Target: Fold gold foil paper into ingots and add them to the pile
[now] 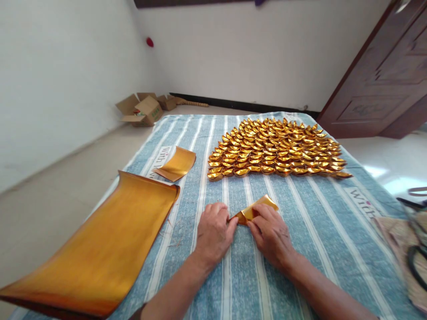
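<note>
Illumination: bright, diffuse; strongest at right, where floor (pixel 375 171) shows washed-out glare. Shadows: soft, weak beneath left hand (pixel 213 231) and right hand (pixel 271 229). Reflections: hard glints on folded gold pieces (pixel 276 153); broad smooth sheen on large gold sheet (pixel 100 240). Geometry: wide-angle stretch toward edges; door (pixel 370 89) leans steeply. Sharpness: moderate at center; black loop handle (pixel 411 262) at right edge soft, smeared.

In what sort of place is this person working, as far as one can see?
Probably a room in a home: there is a reddish-brown panelled door, a blue striped cloth under the work, and cardboard boxes on the floor.
</note>
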{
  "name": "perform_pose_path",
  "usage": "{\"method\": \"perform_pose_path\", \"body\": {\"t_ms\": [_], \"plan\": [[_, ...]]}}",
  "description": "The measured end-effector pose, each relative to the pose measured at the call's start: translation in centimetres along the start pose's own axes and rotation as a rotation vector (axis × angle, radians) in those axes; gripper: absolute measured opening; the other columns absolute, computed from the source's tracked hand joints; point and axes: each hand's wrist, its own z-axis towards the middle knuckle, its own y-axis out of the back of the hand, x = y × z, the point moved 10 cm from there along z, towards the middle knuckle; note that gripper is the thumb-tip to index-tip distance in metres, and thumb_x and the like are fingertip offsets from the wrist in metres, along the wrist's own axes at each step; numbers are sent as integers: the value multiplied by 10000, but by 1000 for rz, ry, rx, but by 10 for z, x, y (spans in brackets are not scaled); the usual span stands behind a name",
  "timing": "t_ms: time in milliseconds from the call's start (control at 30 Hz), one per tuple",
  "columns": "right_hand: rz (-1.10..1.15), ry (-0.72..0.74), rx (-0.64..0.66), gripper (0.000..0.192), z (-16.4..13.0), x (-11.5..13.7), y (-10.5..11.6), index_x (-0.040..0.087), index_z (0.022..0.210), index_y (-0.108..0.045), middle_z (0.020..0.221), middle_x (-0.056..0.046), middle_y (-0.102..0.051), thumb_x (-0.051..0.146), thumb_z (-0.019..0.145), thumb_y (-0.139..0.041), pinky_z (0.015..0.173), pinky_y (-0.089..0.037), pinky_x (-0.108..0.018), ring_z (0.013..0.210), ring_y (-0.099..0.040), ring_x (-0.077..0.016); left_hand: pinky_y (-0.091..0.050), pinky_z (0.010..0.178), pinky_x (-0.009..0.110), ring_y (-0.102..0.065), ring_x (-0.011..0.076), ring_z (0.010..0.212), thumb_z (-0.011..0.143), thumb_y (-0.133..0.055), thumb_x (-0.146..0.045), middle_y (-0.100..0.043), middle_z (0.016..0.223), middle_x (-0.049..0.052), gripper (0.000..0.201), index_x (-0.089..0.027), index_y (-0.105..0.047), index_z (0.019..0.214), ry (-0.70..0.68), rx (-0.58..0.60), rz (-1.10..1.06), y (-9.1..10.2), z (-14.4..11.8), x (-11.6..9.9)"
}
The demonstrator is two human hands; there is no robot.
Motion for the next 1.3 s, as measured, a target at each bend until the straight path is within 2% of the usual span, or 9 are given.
{"method": "perform_pose_path", "body": {"t_ms": [133, 233, 333, 533, 1300], "plan": [[1, 0, 7, 266, 0, -1, -1, 159, 685, -590, 906, -97, -588, 165, 917, -460, 787, -451, -387, 888, -523, -215, -503, 824, 458, -566, 274, 948, 835, -570, -150, -634, 1026, 147, 54, -115, -606, 857, -136, -153, 72, 18, -11, -27], [1, -3, 4, 273, -1, -2, -2, 165, 676, -585, 915, -92, -592, 169, 919, -460, 794, -452, -380, 890, -527, -208, -499, 883, 425, -585, 246, 984, 866, -484, -95, -656, 1040, 129, 162, -106, -628, 940, -316, -147, 35, 17, -28, -54], [-8, 2, -10, 271, -2, -2, -1, 170, 679, -591, 926, -91, -596, 170, 917, -460, 808, -452, -380, 903, -531, -209, -475, 946, 473, -564, 287, 1110, 865, -460, -91, -638, 1159, 168, 282, -51, -604, 1104, -381, -113, 87, 8, -43, -65], [-18, 4, -34, 269, -1, 0, 2, 180, 684, -603, 937, -93, -602, 148, 904, -452, 817, -459, -385, 940, -543, -221, -507, 915, 492, -563, 305, 1153, 898, -417, -144, -630, 1200, 185, 314, -43, -607, 1128, -381, -28, 169, -7, -48, -62], [-23, 25, -6, 283, 0, 5, 4, 185, 672, -580, 974, -96, -603, 149, 913, -436, 816, -457, -394, 958, -533, -229, -476, 912, 501, -553, 311, 1162, 897, -410, -172, -615, 1232, 178, 344, -63, -579, 1176, -352, 28, 151, -12, -45, -58]]}}
